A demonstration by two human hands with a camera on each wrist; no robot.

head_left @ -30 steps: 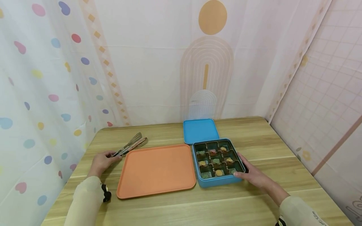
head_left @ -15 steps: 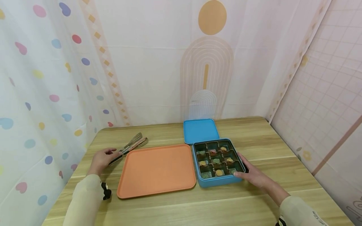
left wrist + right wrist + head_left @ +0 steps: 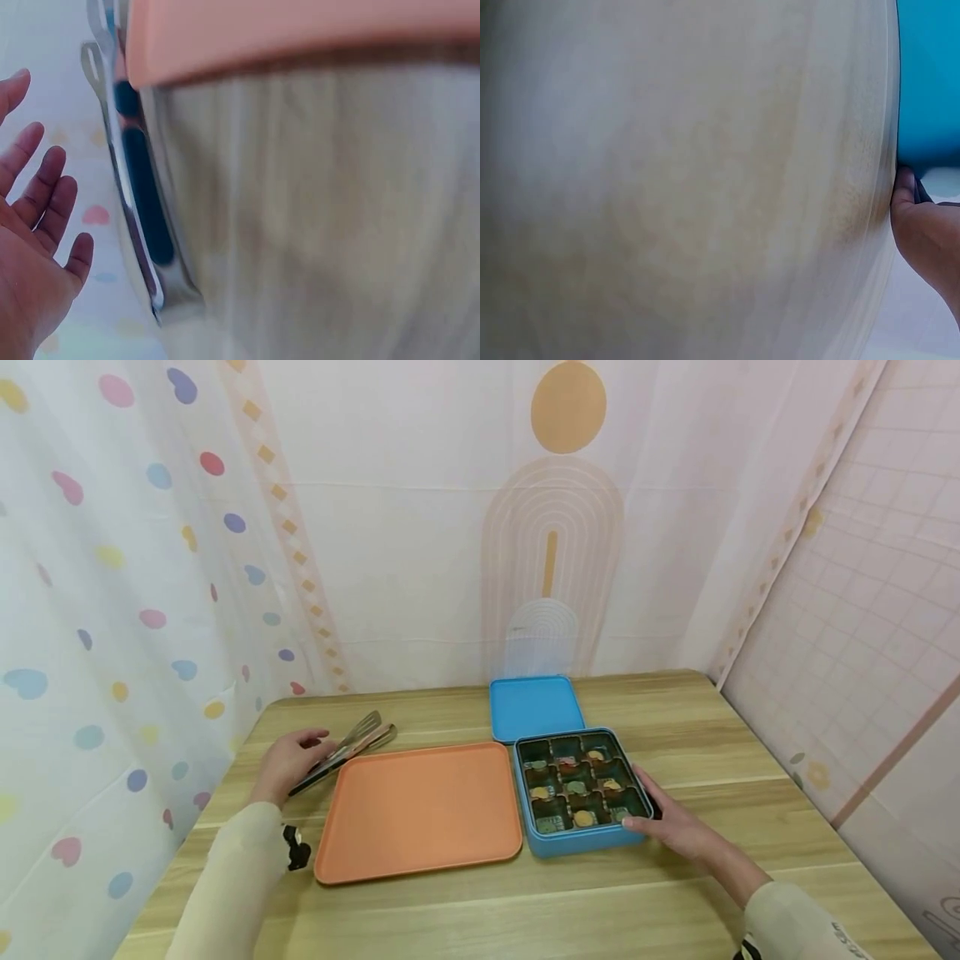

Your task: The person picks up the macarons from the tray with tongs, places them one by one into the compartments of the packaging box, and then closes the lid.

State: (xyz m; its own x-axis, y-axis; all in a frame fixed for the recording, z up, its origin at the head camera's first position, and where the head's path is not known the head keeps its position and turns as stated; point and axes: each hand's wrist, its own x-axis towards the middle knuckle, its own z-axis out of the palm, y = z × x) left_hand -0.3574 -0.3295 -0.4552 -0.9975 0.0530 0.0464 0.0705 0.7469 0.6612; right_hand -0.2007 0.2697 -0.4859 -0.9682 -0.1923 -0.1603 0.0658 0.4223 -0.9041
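Metal tongs [image 3: 347, 748] with dark grip pads lie on the wooden table [image 3: 480, 902], just left of an orange tray [image 3: 418, 810]. My left hand [image 3: 291, 760] hovers beside the handle end of the tongs. In the left wrist view its fingers [image 3: 45, 187] are spread and apart from the tongs [image 3: 139, 210]. A blue box [image 3: 581, 842] with small sweets in its square compartments stands right of the tray. My right hand [image 3: 673, 828] rests against the box's right side, and its thumb [image 3: 904, 187] touches the blue box wall [image 3: 930, 82].
The blue lid [image 3: 535, 706] lies flat behind the box. Patterned curtains close in the table at the left, the back and the right. Bare wood [image 3: 525, 910] runs along the near edge.
My left hand has come off the handle end of the tongs and moved a little farther along them, fingers spread. The right hand and the box have not moved.
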